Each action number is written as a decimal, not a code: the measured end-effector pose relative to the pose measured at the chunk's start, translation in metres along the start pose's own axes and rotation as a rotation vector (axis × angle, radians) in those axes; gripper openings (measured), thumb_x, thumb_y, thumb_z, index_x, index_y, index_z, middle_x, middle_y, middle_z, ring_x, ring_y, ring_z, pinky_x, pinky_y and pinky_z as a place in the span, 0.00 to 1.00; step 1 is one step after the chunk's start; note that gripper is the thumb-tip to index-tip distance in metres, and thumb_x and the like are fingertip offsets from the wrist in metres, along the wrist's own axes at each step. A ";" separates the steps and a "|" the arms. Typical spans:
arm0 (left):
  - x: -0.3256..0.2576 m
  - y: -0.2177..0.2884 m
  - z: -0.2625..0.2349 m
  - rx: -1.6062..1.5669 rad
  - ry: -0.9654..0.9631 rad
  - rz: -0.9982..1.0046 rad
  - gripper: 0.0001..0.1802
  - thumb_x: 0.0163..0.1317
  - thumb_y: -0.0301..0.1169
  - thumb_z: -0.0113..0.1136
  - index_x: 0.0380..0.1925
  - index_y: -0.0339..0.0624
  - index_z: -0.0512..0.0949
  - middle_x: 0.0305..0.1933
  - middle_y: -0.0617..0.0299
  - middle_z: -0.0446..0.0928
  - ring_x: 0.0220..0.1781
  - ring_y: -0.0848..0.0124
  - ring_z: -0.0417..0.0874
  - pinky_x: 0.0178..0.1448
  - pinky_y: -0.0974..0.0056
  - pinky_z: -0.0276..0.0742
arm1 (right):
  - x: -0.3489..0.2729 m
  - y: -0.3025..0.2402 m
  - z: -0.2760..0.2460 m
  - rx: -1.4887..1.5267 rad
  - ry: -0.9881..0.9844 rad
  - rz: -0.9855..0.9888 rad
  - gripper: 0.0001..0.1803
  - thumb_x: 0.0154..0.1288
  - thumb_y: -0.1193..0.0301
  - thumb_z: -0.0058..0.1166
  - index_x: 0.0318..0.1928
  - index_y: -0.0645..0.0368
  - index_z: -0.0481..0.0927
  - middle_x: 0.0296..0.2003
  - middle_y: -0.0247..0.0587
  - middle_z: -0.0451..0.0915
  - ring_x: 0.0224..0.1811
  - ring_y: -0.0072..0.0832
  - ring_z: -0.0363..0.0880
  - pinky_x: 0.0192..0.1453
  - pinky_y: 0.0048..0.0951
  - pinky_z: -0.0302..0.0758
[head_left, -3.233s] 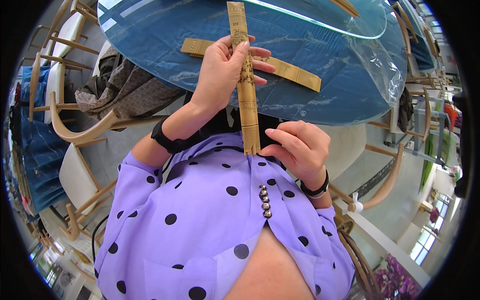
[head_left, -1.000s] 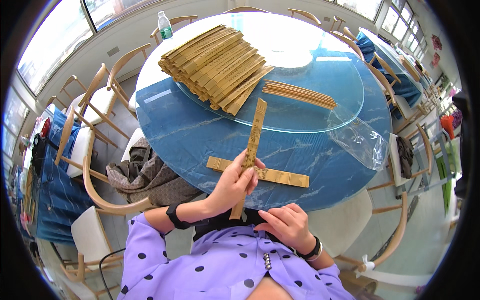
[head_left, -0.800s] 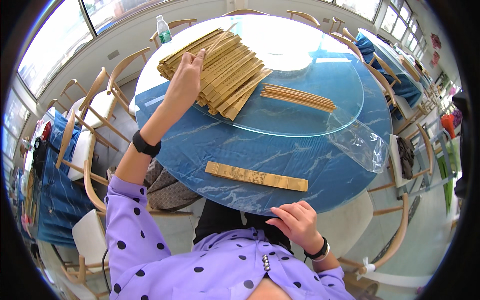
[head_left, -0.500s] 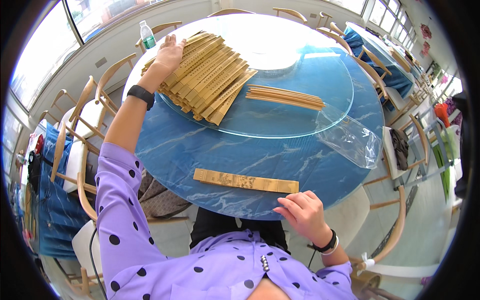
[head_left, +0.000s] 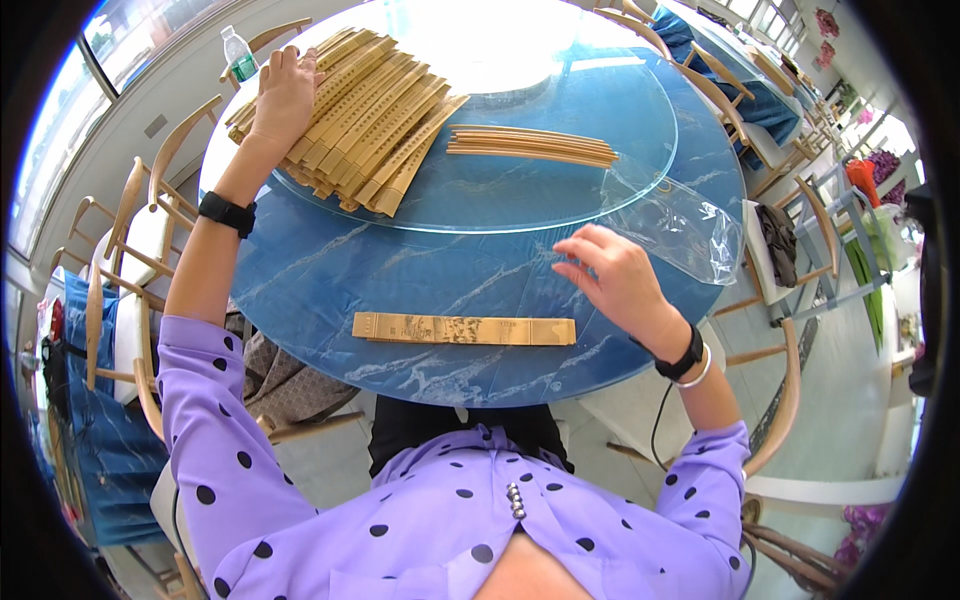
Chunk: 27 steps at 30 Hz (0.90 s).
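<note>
A fanned pile of long gold-brown paper chopstick sleeves (head_left: 365,120) lies on the left of the glass turntable. My left hand (head_left: 285,95) is at the pile's far left edge, its fingers bent and closed on the end of a sleeve; the fingertips are partly hidden. One flat gold-brown sleeve (head_left: 465,330) with dark print lies crosswise near the table's front edge; I cannot tell whether others lie under it. Above the table, beyond its right end, my right hand (head_left: 615,275) hangs empty, thumb and forefinger apart. Several thin wooden chopsticks (head_left: 530,145) lie together right of the pile.
A clear plastic bag (head_left: 690,235) lies at the right, partly by the glass turntable's edge (head_left: 480,231). The round table has a blue marbled top (head_left: 420,270). A plastic bottle (head_left: 240,55) stands behind the pile. Wooden chairs (head_left: 795,400) surround the table.
My right hand has risen from beside the front sleeve's right end and moved farther over the table. My left hand stays at the pile's edge. The whole view has shifted slightly.
</note>
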<state>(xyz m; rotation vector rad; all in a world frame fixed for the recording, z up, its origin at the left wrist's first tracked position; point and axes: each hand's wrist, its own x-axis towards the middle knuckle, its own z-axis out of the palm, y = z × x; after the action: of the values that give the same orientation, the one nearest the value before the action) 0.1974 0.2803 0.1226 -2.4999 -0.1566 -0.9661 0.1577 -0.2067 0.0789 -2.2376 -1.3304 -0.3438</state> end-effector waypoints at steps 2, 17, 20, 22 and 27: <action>-0.019 0.022 -0.029 -0.107 0.050 0.028 0.26 0.75 0.38 0.53 0.66 0.34 0.74 0.59 0.50 0.72 0.63 0.55 0.69 0.69 0.53 0.67 | 0.025 0.031 0.003 -0.084 -0.035 0.001 0.11 0.65 0.68 0.65 0.43 0.60 0.82 0.41 0.42 0.80 0.43 0.42 0.82 0.46 0.39 0.81; -0.237 0.188 -0.186 -0.824 -0.357 -0.008 0.30 0.64 0.31 0.65 0.66 0.35 0.71 0.62 0.52 0.68 0.64 0.54 0.69 0.67 0.51 0.67 | 0.114 0.127 0.065 -0.486 -0.110 -0.074 0.14 0.68 0.61 0.61 0.41 0.61 0.82 0.40 0.44 0.80 0.50 0.41 0.79 0.56 0.40 0.78; -0.238 0.199 -0.185 -0.915 -0.345 -0.064 0.29 0.64 0.29 0.64 0.66 0.38 0.72 0.62 0.53 0.69 0.64 0.53 0.69 0.69 0.49 0.66 | 0.115 0.122 0.061 -0.428 -0.180 -0.026 0.14 0.67 0.61 0.62 0.40 0.60 0.80 0.40 0.43 0.80 0.50 0.41 0.79 0.56 0.40 0.78; -0.238 0.201 -0.181 -0.929 -0.318 -0.077 0.28 0.64 0.30 0.65 0.64 0.37 0.73 0.62 0.53 0.70 0.64 0.53 0.70 0.68 0.49 0.66 | 0.111 0.122 0.058 -0.396 -0.163 -0.051 0.14 0.67 0.62 0.63 0.40 0.60 0.80 0.41 0.42 0.80 0.50 0.41 0.79 0.57 0.40 0.77; -0.241 0.197 -0.173 -0.958 -0.298 -0.099 0.26 0.64 0.30 0.65 0.62 0.38 0.75 0.61 0.54 0.72 0.63 0.53 0.71 0.68 0.49 0.67 | 0.110 0.114 0.057 -0.357 -0.205 -0.042 0.12 0.68 0.63 0.61 0.40 0.59 0.79 0.41 0.41 0.80 0.51 0.40 0.78 0.59 0.40 0.74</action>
<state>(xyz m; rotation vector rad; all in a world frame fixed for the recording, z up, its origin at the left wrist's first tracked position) -0.0369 0.0398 0.0028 -3.5398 0.1339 -0.8027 0.3084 -0.1387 0.0476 -2.6002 -1.5214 -0.4028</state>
